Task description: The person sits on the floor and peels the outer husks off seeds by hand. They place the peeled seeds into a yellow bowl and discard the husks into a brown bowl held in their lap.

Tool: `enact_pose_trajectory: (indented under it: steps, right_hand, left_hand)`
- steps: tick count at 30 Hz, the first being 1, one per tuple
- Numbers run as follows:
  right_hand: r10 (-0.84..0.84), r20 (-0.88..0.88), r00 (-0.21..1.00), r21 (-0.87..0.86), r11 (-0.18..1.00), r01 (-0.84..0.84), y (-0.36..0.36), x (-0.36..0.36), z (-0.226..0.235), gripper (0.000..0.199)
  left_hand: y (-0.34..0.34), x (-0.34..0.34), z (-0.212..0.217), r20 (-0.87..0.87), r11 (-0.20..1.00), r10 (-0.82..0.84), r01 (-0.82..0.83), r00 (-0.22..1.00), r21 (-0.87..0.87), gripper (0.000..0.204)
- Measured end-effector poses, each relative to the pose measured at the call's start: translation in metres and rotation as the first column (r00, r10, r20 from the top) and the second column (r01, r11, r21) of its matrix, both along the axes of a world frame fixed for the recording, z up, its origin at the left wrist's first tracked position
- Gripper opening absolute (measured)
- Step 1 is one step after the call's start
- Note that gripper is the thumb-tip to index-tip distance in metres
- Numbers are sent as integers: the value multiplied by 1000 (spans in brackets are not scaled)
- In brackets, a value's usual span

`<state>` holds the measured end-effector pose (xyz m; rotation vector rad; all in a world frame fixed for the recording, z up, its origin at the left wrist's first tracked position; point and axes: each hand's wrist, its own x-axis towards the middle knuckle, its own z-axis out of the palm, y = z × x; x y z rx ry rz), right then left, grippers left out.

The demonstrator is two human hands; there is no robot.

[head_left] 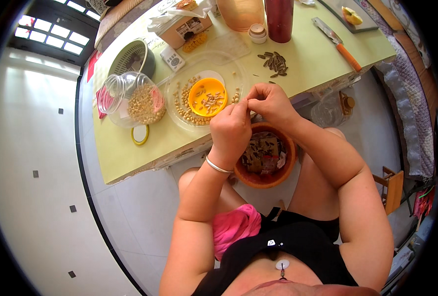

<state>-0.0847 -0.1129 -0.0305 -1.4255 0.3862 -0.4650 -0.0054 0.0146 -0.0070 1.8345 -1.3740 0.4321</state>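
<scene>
My left hand (231,129) and my right hand (273,104) meet at their fingertips over the table's front edge, both pinched closed. Whatever is between the fingers is too small and hidden to make out. Just left of them is a yellow dish (196,102) with pale shelled kernels (211,102), set on a clear plastic lid (179,121) strewn with round beige beans (197,118). Beyond my right hand lies a small pile of dark striped sunflower seeds (276,63). Under my hands stands a reddish-brown bin (263,183) with dark husks and scraps inside.
A clear jar of beans (145,104) lies tipped on the table's left, by a grey-green colander (150,61) and a roll of tape (140,135). At the back stand a tissue box (187,30) and a dark red flask (279,22). An orange-handled knife (348,57) lies right.
</scene>
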Motion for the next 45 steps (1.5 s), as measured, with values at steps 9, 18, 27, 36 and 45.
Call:
enact_pose_trajectory:
  steps: [9, 18, 27, 36, 45]
  right_hand:
    - [-17, 57, 998, 28, 999, 15, 1, 0, 1, 8]
    - [130, -35, 991, 264, 958, -116, -9, -9, 14, 9]
    - [114, -21, 993, 266, 958, -104, -6, -8, 14, 9]
    - [145, -1, 989, 279, 950, -139, -5, -7, 8, 11]
    - [155, 90, 984, 199, 965, -170, 6, -6, 7, 10]
  left_hand:
    - [2, 2, 1, -120, 999, 35, -34, 992, 11, 20]
    - [8, 15, 8, -952, 979, -197, 96, 235, -179, 19]
    - [7, 23, 4, -957, 968, -239, 116, 164, -222, 12]
    - [4, 10, 9, -767, 990, -136, 121, 628, -76, 4]
    - [10, 8, 5, -323, 998, -49, 58, 945, 21, 5]
